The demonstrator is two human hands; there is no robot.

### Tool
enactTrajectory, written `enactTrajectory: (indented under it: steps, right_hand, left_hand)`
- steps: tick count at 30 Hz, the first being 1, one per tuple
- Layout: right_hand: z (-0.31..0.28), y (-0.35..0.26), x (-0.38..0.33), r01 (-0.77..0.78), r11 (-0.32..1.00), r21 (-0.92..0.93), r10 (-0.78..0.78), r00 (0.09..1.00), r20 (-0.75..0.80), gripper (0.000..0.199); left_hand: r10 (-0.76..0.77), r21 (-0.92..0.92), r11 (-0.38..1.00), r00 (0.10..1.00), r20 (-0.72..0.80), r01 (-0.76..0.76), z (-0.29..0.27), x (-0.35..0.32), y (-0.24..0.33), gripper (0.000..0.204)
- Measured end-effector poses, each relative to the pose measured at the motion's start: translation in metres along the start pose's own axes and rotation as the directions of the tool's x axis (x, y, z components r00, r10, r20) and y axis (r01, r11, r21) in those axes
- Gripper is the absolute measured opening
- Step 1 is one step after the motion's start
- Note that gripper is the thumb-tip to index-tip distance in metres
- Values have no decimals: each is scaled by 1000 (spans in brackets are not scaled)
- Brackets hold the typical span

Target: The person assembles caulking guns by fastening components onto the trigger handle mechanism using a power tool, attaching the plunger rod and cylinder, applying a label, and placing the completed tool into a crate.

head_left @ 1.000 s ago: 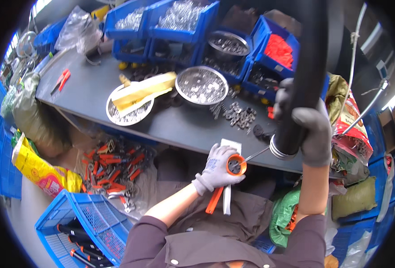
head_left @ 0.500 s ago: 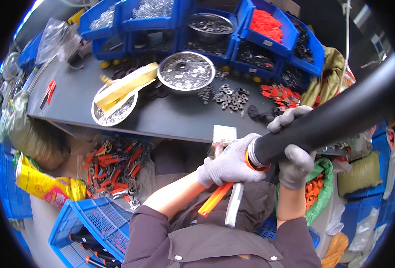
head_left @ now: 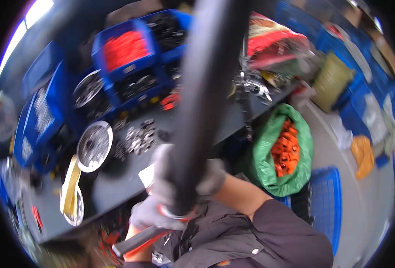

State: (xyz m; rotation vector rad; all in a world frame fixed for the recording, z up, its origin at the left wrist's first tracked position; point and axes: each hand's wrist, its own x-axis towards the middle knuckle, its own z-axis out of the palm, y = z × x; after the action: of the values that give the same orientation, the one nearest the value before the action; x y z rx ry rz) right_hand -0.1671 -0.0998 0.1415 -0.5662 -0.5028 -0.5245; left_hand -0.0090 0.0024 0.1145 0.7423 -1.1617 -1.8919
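Observation:
A long, thick black tube (head_left: 204, 102) rises from my hands past the top of the view, blurred by motion. My left hand (head_left: 146, 215), in a grey glove, is closed around its lower end, where an orange ring clamp (head_left: 179, 217) encircles the tube. From that clamp a grey and orange lever handle (head_left: 139, 241) sticks out below the hand. Higher up, my right hand (head_left: 213, 178), also gloved, grips the tube, with fingers showing on both sides of it. Beside my hands, a small white block (head_left: 147, 176) is partly hidden at the bench edge.
Blue bins (head_left: 125, 73) of red and black parts stand behind the bench (head_left: 117, 185). A round metal bowl (head_left: 109, 154) and loose metal pieces (head_left: 140, 137) lie on it. To the right are a green sack (head_left: 260, 161) of orange clamps and a blue crate (head_left: 336, 201).
My view has turned to the right. The tube has swung from slanting right to nearly upright, both hands still holding it. The green sack now shows more fully.

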Motion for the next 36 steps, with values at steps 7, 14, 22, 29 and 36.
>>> enactTrajectory:
  steps: [7,14,22,29,36]
  right_hand:
    - [-33,10,-38,-126,778,-616,-314,771,-554,36]
    - [-69,-110,-211,-490,207,-847,-886,274,-375,14]
    - [-150,-232,-408,-735,639,-229,-734,-493,-467,42]
    - [-139,-259,-455,-356,897,-261,-428,-560,-709,24]
    - [-48,-235,-326,-69,777,-625,-629,-63,-775,61]
  left_hand:
    - [772,927,216,527,-355,308,-9,32,-13,70]
    - [748,847,-133,613,-255,515,-21,-62,-27,68]
    - [701,846,24,594,-394,533,-30,-77,-42,70]
    - [691,833,-65,627,-359,549,-28,-80,-39,72]
    - [690,780,74,533,-490,621,-37,-96,-53,69]
